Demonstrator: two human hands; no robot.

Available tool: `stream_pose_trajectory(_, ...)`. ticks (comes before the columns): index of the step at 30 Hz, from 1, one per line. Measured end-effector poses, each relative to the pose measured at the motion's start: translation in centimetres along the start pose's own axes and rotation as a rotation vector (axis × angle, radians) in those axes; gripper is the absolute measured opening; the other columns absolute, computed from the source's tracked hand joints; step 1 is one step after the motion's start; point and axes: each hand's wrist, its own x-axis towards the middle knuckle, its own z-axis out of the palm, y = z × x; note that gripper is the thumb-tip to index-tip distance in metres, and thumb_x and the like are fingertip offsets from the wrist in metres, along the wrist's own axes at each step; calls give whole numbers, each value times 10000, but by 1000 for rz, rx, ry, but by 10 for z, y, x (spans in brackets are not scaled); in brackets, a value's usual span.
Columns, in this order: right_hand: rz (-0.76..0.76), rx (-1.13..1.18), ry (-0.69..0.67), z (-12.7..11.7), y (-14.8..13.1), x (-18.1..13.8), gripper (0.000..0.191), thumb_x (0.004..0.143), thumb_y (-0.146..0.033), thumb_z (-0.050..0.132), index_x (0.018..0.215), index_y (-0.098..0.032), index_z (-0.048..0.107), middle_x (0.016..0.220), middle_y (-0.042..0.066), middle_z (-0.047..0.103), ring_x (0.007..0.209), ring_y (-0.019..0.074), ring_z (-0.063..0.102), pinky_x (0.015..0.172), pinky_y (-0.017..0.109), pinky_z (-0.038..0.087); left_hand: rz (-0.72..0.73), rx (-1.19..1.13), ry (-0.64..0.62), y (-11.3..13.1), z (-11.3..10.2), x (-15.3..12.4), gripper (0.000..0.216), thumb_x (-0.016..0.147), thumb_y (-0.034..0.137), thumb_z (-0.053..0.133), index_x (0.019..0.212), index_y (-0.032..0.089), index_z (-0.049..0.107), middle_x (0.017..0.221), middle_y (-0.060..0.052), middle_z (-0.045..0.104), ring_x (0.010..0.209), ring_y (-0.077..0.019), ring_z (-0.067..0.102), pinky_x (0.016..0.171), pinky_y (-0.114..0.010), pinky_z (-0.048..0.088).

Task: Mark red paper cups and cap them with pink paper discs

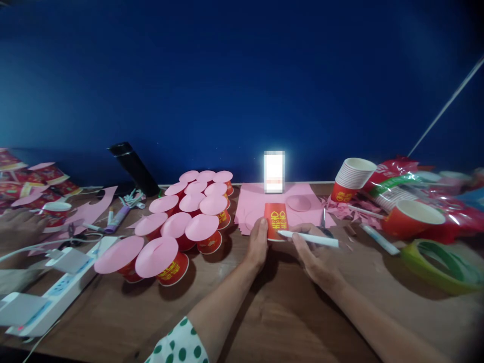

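My left hand (259, 243) is closed around the side of a red paper cup (271, 218) with gold characters on it. A slim white pen (313, 238) is pinched in my right hand (312, 257), its tip at the lower part of the cup's printed side. From this view I cannot tell whether the tip touches. Behind the cup lie pink paper sheets (247, 199) with circles in them. To the left, several upturned red paper cups (174, 267) stand in rows, each with a pink paper disc (157, 256) on top.
A bright phone (274, 172) stands against the blue wall. On the right are stacked cups (354, 174), a lying cup (412, 219), a glue stick (379, 239) and green tape (444, 264). Leftward are a power strip (62, 285), a black flask (134, 169) and another person's hand (18, 229).
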Motion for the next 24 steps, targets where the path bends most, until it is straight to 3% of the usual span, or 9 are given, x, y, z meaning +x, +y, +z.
stream_pose_trajectory(9, 53, 63, 25, 0, 1, -2, 161, 837, -367, 546, 840, -207, 559, 659, -3, 589, 548, 128, 542, 495, 235, 440, 4, 22, -4, 2, 0, 0, 430, 820, 565, 477, 900, 172, 630, 880, -78, 673, 863, -235, 598, 820, -364, 463)
stream_pose_trajectory(24, 2, 8, 55, 0, 2, 1, 170, 850, -350, 528, 834, -188, 575, 691, 8, 612, 577, 122, 551, 511, 217, 447, 24, 42, -7, -4, -3, 3, 433, 840, 545, 460, 936, 162, 635, 921, -78, 669, 912, -226, 588, 859, -351, 449)
